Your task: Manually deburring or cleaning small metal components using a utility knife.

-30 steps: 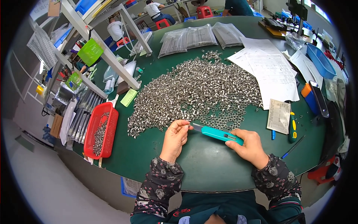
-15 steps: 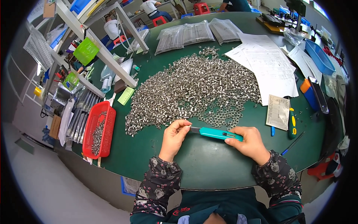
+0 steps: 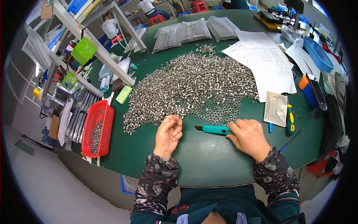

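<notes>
My left hand (image 3: 166, 140) is closed at the near edge of the pile, its thumb and fingertips pinching a small metal ring (image 3: 175, 124). My right hand (image 3: 250, 137) grips a teal box cutter (image 3: 213, 130) by its rear end, with the dark blade sticking out toward my left hand. Blade and ring are apart. Beyond both hands spreads a wide heap of small silvery metal rings (image 3: 186, 82). Many at its near right side lie in a single flat layer, and the fingers of my right hand reach close to them.
A red plastic basket (image 3: 106, 128) with more metal pieces stands at left. Bags of thin rods (image 3: 194, 31) lie at the back. Papers (image 3: 266, 67), a yellow-green-handled tool (image 3: 290, 121), a blue pen (image 3: 292, 140) and a phone (image 3: 316, 91) are at right. A shelf frame (image 3: 97, 48) rises at left.
The cutter's blade has moved away from my left fingertips, and my right hand has turned palm down over the handle. My left hand has rolled palm up, showing the ring.
</notes>
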### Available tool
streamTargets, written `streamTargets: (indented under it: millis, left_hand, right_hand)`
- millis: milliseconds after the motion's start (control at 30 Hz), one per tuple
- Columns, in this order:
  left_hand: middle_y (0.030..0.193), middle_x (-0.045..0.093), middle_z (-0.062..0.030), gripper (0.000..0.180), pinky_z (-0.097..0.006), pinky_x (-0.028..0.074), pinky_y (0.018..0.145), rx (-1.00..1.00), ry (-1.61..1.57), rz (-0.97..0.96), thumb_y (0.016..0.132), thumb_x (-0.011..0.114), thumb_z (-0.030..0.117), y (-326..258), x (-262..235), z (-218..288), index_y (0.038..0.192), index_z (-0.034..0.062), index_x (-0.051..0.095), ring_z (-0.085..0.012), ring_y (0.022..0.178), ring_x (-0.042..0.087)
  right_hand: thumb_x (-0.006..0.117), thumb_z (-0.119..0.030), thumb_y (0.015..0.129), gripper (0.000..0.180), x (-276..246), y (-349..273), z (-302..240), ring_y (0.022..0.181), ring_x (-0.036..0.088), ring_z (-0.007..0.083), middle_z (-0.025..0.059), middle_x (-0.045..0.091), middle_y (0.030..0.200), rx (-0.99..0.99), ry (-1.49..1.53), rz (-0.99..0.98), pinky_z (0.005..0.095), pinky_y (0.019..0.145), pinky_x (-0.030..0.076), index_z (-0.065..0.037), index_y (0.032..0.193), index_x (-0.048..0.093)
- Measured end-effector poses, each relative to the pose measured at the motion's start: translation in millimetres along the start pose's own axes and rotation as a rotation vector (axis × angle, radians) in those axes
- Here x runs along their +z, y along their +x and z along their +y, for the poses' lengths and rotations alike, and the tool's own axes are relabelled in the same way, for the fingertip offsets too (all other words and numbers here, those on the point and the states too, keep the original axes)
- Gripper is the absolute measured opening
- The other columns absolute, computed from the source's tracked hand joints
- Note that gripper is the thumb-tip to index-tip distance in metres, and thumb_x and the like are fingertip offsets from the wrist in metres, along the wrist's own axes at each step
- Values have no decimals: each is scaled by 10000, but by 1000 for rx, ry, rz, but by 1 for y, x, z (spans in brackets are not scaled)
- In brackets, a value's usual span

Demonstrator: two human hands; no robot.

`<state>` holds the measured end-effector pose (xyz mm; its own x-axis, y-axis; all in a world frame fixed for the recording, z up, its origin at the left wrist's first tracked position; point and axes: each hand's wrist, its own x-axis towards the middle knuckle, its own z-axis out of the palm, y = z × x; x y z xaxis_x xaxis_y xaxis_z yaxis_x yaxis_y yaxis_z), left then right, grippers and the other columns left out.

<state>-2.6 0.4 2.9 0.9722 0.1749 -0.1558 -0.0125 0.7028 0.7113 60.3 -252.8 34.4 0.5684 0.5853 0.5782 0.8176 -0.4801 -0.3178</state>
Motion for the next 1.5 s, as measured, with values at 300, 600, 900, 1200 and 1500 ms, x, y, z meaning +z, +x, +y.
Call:
streamTargets:
  millis: [300, 600, 900, 1200, 1500]
  left_hand:
    - [582, 403, 67, 61, -168, 287, 449, 211, 917, 57, 788, 588, 80, 14, 25, -24, 821, 50, 545, -25, 514, 358]
    - [743, 490, -70, 71, -330, 417, 565, 510, 1686, 23, 721, 615, 82, 24, 45, -41, 778, 63, 578, -227, 647, 534]
    - [762, 488, -14, 53, -198, 320, 433, 60, 804, 40, 823, 542, 81, 15, 33, -23, 843, 44, 511, -55, 534, 378]
    - [831, 486, -39, 100, -148, 257, 380, -55, -19, -28, 870, 479, 86, 5, 5, -12, 958, 51, 511, -45, 540, 344]
    - [785, 474, -5, 109, -142, 240, 377, -49, 29, -59, 888, 465, 136, 6, 4, -13, 943, 56, 515, -35, 532, 341]
  right_hand:
    - [699, -164, 647, 236, 2, -1, 3, 550, 537, 263, 89, 533, 648, 226, 194, 260, 341, 482, 408, -49, 816, 583]
    - [690, -172, 656, 232, 1, -2, 2, 572, 552, 264, 85, 550, 672, 199, 210, 256, 338, 499, 424, -47, 819, 583]
    - [679, -191, 669, 217, 3, -4, 1, 586, 560, 271, 89, 564, 688, 228, 221, 206, 346, 512, 431, -58, 815, 588]
    - [664, -290, 686, 274, 8, -5, -2, 603, 574, 297, 138, 588, 662, 496, 453, -223, 362, 544, 437, -55, 819, 622]
    - [649, -315, 707, 301, 13, -5, -2, 564, 570, 274, 139, 580, 628, 503, 517, -308, 347, 530, 433, -55, 857, 627]
